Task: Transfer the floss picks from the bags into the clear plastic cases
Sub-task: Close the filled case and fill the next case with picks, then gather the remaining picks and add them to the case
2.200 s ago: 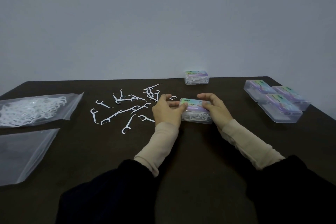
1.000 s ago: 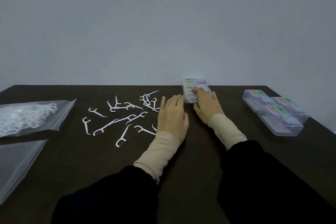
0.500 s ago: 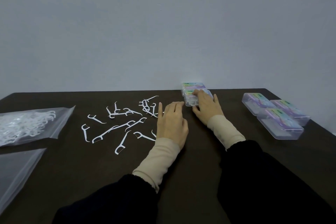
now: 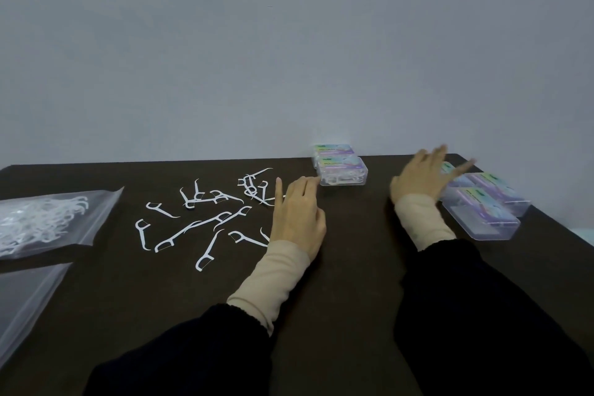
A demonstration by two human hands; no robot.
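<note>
Several loose white floss picks (image 4: 205, 215) lie scattered on the dark table (image 4: 353, 267), left of centre. Two filled clear cases (image 4: 342, 170) sit side by side at the table's far edge. My left hand (image 4: 297, 219) rests flat and open on the table, its fingertips just short of the nearer filled case. My right hand (image 4: 424, 178), blurred, fingers spread, hovers over a group of three clear cases (image 4: 482, 206) at the right and holds nothing. A clear bag of floss picks (image 4: 41, 219) lies at the far left.
A second clear bag (image 4: 25, 302), apparently without picks, lies at the near left edge. The wall stands right behind the table's far edge. The table's right edge runs just beyond the three cases.
My right hand pushed the filled case back beside the other one, let it go, and swung right over the three cases. My left hand stayed flat on the table.
</note>
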